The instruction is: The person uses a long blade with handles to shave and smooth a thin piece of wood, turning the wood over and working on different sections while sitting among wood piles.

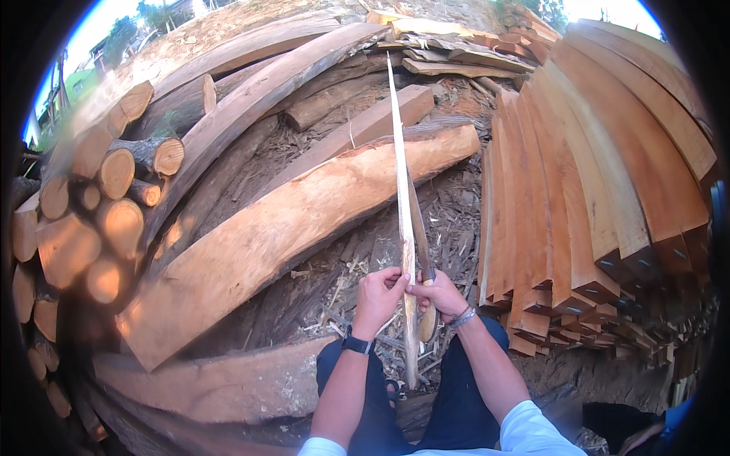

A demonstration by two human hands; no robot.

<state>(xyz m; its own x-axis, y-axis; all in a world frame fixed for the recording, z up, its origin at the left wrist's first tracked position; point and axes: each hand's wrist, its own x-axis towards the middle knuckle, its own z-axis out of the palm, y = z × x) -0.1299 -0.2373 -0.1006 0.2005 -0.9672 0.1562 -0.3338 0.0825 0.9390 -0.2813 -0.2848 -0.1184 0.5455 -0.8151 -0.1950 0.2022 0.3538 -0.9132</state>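
Observation:
Between my legs stands a long, pale wooden strip (404, 197), narrowing toward its far end and pointing away from me. My left hand (379, 300) is closed round its left side, fingertips pinching the wood. My right hand (442, 296) is closed on a machete-like tool with a long dark blade (417, 220) and a pale wooden handle (429, 325) showing below the fingers. The blade runs alongside the strip, close to its right side. The right thumb meets the strip beside my left fingers. Whether the blade's edge touches the strip I cannot tell.
A thick, rough-sawn slab (296, 216) slants across the left, another slab (228, 384) below it. Cut logs (117, 173) are stacked at far left. Sawn beams (555, 197) are piled high on the right. Shavings (365, 285) litter the ground. A person's arm (646, 435) shows at lower right.

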